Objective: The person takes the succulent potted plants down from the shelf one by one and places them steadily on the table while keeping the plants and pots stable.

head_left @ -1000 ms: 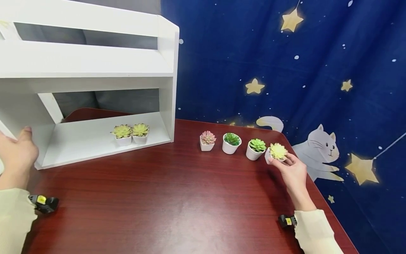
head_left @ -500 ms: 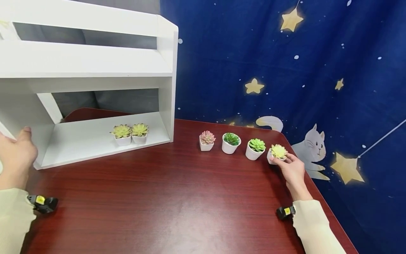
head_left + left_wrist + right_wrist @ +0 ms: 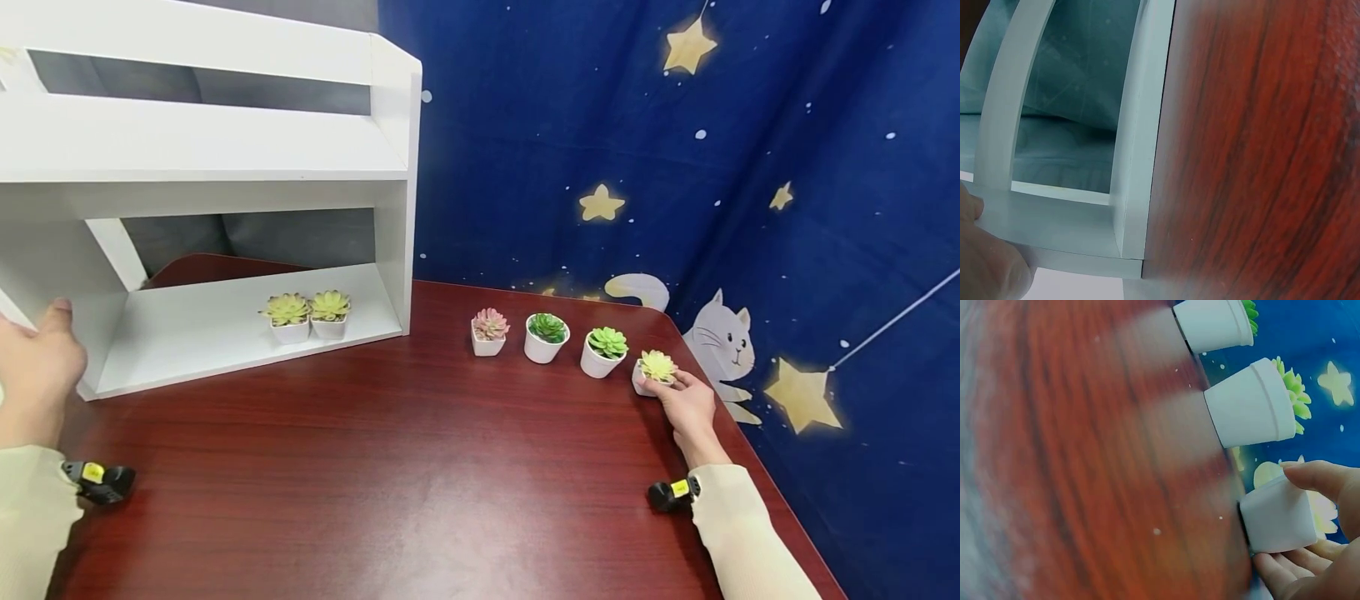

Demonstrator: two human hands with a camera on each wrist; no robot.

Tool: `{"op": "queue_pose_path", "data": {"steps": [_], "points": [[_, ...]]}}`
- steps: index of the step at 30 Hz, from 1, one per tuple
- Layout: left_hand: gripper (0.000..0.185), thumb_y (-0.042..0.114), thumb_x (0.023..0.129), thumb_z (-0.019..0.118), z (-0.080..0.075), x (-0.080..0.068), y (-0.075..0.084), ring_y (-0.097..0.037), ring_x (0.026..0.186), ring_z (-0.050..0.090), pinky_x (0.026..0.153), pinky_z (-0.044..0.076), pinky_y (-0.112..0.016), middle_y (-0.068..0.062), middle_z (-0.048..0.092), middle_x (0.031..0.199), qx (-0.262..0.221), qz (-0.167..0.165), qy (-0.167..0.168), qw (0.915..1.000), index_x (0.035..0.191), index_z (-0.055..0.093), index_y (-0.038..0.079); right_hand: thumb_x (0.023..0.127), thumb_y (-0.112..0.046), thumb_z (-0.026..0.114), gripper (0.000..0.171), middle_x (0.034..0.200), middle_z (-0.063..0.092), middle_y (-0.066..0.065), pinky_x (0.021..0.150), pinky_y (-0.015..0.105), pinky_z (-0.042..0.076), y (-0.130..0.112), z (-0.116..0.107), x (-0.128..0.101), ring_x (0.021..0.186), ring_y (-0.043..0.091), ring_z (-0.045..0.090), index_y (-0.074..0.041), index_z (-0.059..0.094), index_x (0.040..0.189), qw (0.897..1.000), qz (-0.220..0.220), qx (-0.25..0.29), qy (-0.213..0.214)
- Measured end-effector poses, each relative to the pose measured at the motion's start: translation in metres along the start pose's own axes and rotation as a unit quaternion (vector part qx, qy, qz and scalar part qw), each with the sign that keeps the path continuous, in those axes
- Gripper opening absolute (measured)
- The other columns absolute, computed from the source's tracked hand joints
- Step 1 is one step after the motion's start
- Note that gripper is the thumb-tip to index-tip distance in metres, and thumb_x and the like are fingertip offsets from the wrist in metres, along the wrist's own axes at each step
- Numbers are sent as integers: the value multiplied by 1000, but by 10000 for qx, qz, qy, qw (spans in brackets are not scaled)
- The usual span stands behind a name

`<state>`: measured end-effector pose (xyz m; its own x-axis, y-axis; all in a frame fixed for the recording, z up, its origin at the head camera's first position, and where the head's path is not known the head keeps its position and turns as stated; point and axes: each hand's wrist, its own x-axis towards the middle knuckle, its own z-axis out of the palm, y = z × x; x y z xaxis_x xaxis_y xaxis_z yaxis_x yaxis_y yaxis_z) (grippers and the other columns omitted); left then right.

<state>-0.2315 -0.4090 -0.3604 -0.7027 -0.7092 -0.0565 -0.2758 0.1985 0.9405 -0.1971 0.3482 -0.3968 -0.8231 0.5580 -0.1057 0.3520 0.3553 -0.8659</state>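
Four small potted succulents line the desk [image 3: 420, 467] at centre right; the right hand [image 3: 688, 406] pinches the rightmost, a yellow succulent [image 3: 656, 368] in a square white pot. Two yellow ones [image 3: 307, 315] already sit in the white shelf [image 3: 225, 158] at upper left, whose edge the left hand [image 3: 37, 367] grips.

My right hand [image 3: 688, 406] holds a white pot [image 3: 1279, 522] with a pale yellow-green succulent [image 3: 657, 365]. Beside it stand white pots with light green [image 3: 607, 342], dark green [image 3: 548, 327] and pink [image 3: 491, 323] plants. The tabletop [image 3: 390, 467] is reddish-brown woodgrain. The shelf [image 3: 225, 158] is white; the backdrop [image 3: 675, 150] is navy with yellow stars and a grey cat.
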Motion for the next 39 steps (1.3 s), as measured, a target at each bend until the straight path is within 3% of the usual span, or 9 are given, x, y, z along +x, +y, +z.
{"op": "queue_pose_path", "data": {"steps": [6, 13, 18, 22, 26, 29, 32, 36, 39], "points": [[58, 41, 105, 37, -3, 1, 1, -6, 147, 30, 126, 28, -38, 22, 25, 157, -149, -162, -189, 9996, 157, 11, 45, 86, -28, 79, 78, 149, 55, 19, 92, 20, 40, 3, 0, 1, 128, 19, 50, -5, 44, 152, 10000, -12, -23, 33], [58, 39, 105, 38, -1, 2, 0, -6, 149, 29, 125, 28, -35, 15, 27, 161, -95, -75, -28, 9999, 157, 13, 44, 87, -24, 77, 83, 150, 52, 22, 90, 19, 39, 0, 0, -1, 124, 19, 49, -4, 35, 156, 9998, -57, 42, -197], [58, 33, 104, 40, 0, 3, 1, -3, 147, 30, 125, 27, -28, 21, 27, 156, -302, 58, 100, 9995, 156, 16, 42, 88, -25, 77, 87, 154, 46, 20, 102, 28, 40, -4, 2, -4, 127, 21, 46, -4, 30, 158, 9994, -20, 138, -329], [59, 35, 104, 40, 0, 2, 1, -3, 147, 28, 125, 25, -28, 21, 26, 157, -245, 57, 110, 9996, 157, 14, 43, 88, -22, 77, 90, 159, 38, 21, 118, 42, 38, -11, 2, -11, 140, 29, 40, -4, 25, 159, 9992, -139, 366, -65], [58, 35, 105, 39, 0, -1, 2, -4, 148, 27, 126, 23, -28, 19, 25, 160, -183, 137, 127, 9997, 157, 16, 41, 86, -25, 79, 95, 163, 32, 19, 123, 50, 32, -25, -2, -23, 147, 35, 34, -8, 23, 161, 9973, -499, 328, 431], [57, 34, 105, 39, 1, -2, 3, -4, 148, 27, 126, 23, -28, 18, 24, 161, -163, 190, 141, 9996, 157, 17, 41, 84, -27, 80, 95, 165, 30, 13, 125, 51, 28, -40, -5, -33, 151, 33, 28, -12, 26, 161, 9948, -794, 311, 558], [58, 34, 105, 39, 0, -3, 2, -4, 148, 26, 126, 22, -28, 18, 23, 162, -152, 191, 138, 9996, 157, 14, 44, 84, -28, 81, 91, 165, 33, 7, 124, 48, 30, -58, -4, -46, 151, 27, 30, -17, 32, 159, 9919, -1069, 468, 500], [59, 34, 105, 39, 0, -4, 3, -4, 148, 26, 126, 23, -30, 17, 22, 163, -192, 210, 131, 9995, 156, 13, 46, 83, -21, 83, 81, 158, 45, 6, 123, 43, 34, -81, 3, -67, 147, 24, 41, -15, 42, 154, 9827, -1715, 602, 342], [58, 32, 105, 40, 1, -5, 4, -4, 148, 28, 126, 24, -30, 19, 25, 161, -316, 244, 136, 9991, 156, 16, 45, 83, -16, 82, 79, 156, 47, 8, 124, 42, 31, -97, 12, -82, 147, 26, 41, -12, 43, 153, 9731, -2204, 672, 57]]}}
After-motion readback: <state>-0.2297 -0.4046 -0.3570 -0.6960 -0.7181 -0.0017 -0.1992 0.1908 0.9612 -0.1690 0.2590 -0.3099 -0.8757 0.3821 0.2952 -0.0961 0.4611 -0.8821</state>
